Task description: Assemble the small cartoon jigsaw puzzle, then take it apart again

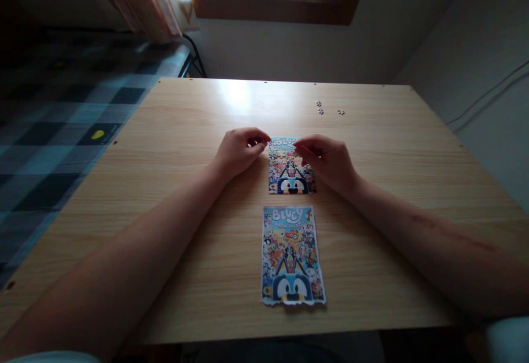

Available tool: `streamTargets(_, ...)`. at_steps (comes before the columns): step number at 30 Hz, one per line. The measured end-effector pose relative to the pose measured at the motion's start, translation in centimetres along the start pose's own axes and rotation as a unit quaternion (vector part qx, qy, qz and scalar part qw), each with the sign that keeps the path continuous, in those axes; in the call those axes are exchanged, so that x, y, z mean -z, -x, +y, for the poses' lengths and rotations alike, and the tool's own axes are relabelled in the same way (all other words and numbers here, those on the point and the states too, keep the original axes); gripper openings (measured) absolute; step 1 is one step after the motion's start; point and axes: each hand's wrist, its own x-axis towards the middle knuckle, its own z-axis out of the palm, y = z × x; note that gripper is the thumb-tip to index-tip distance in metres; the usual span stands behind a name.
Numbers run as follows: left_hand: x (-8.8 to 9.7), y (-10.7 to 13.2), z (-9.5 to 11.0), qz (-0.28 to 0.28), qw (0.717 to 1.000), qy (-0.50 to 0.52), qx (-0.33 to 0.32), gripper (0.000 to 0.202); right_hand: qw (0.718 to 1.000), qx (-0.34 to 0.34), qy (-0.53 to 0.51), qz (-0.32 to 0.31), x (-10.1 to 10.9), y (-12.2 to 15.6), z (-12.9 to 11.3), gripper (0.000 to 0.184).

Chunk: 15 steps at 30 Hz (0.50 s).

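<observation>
A small colourful jigsaw puzzle (289, 171) with a blue cartoon dog lies mid-table. My left hand (238, 149) rests at its upper left edge, fingers curled and pinched against the corner. My right hand (326, 159) lies over its upper right part, fingers pinched together on the puzzle; whether a loose piece is between them I cannot tell. Closer to me lies a printed picture card (292, 255) of the same design, with a torn lower edge, touched by neither hand.
Three loose puzzle pieces (328, 109) lie at the far right of the wooden table (173, 131). A bed with a blue checked cover (61, 131) stands to the left. A wall, window sill and curtain are behind.
</observation>
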Motion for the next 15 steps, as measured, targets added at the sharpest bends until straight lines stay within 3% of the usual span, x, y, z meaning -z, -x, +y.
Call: streamTargets(15,0.12,-0.06,-0.11,0.003,1.000,0.002,-0.001,0.021,0.994,-0.022,-0.104,-0.023,-0.08,0.02,-0.15,0.019)
